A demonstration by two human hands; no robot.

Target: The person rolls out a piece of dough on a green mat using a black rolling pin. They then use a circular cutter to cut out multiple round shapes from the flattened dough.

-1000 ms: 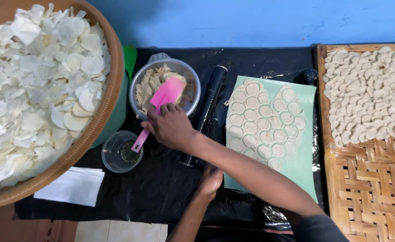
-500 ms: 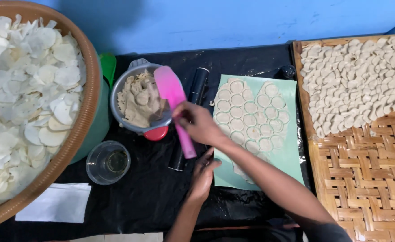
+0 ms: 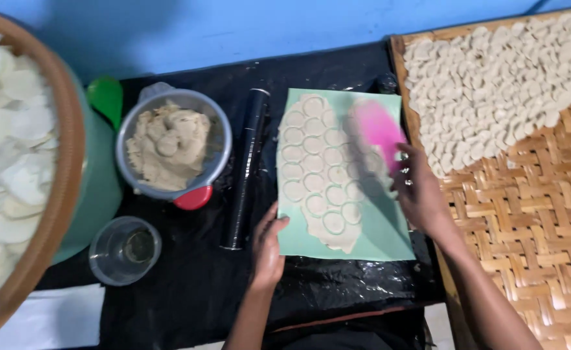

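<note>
Right hand [image 3: 421,194], fingers closed on the pink spatula [image 3: 377,129], has moved from bowl [image 3: 217,129] to dough sheet [image 3: 321,175]; left hand [image 3: 269,243], fingers spread, steadies the green mat [image 3: 382,233].

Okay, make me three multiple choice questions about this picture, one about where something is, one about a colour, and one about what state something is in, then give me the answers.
1. Where does the black rolling pin lie?
A. Between the metal bowl and the green mat
B. On the woven tray
C. Inside the clear cup

2. What colour is the spatula in the right hand?
A. Blue
B. Pink
C. Yellow

3. What state is the dough sheet on the mat in?
A. A smooth uncut ball
B. Rolled flat and marked with round cut-outs
C. Wrapped in plastic

Answers:
1. A, the pin sits lengthwise on the black cover between bowl and mat.
2. B, the blade is bright pink, though motion-blurred.
3. B, rows of circles show across the flat sheet, while the left hand rests at the mat's lower left edge.
</note>
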